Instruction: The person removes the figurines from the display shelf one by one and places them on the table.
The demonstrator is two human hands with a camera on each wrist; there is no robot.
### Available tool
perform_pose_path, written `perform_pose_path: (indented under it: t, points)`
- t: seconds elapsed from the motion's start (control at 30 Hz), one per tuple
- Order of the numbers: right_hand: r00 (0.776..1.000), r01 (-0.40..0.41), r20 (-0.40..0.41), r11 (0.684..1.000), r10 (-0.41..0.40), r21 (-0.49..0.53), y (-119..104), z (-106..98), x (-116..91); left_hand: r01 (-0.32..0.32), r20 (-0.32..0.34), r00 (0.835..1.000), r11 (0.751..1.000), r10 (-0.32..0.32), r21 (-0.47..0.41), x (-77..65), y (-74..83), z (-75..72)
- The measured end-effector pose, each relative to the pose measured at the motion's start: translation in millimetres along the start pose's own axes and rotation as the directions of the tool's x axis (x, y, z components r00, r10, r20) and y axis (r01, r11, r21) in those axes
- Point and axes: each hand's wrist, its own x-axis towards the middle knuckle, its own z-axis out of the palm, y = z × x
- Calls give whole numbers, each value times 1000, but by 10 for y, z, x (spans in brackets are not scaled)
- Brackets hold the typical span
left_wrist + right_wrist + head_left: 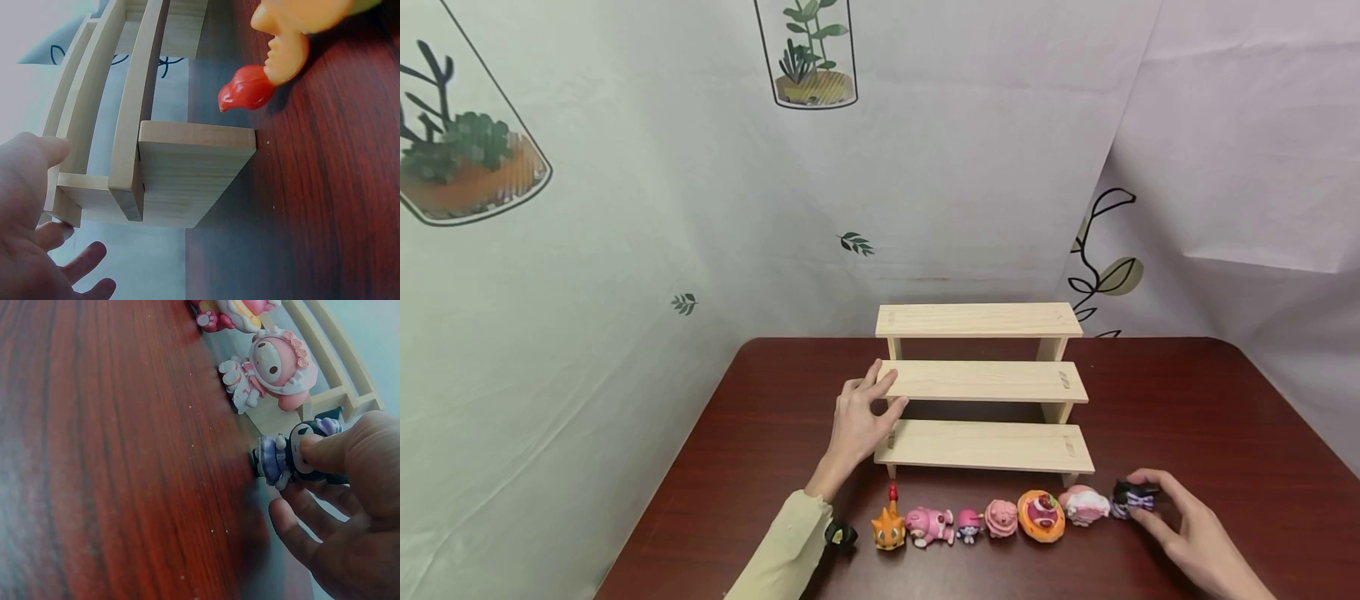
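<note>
My left hand (861, 421) is at the left end of a three-tier wooden stand (985, 381), fingers spread. Its fingertips touch the middle tier's corner in the left wrist view. A black and lilac figurine (275, 459) is pinched upright between the thumb and fingers of my right hand (1187, 529). Beside it stands a pink and white hooded figurine (1084, 506). The row continues leftward with an orange tart-like toy (1041, 517), a pink ruffled toy (1001, 518), a small pink-hatted figurine (968, 527), a pink figurine lying down (929, 526), and an orange figurine with a red-tipped tail (889, 532).
A small black toy (841, 535) lies by my left sleeve, which partly covers it. Everything stands on a dark red-brown table (760, 417). A pale cloth with printed plants (962, 167) hangs behind the table and along its left side.
</note>
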Motion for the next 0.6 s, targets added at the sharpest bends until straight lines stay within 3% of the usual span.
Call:
perform_pose_path:
  t: [0.33,0.6]
  points:
    - [999,-11,34,1000,11,-3,4,-6,1,5,0,1000,1000,-5,9,-1,0,6]
    - [999,28,42,996,-32,89,19,13,35,1,-1,1000,1000,-1,10,0,3,3]
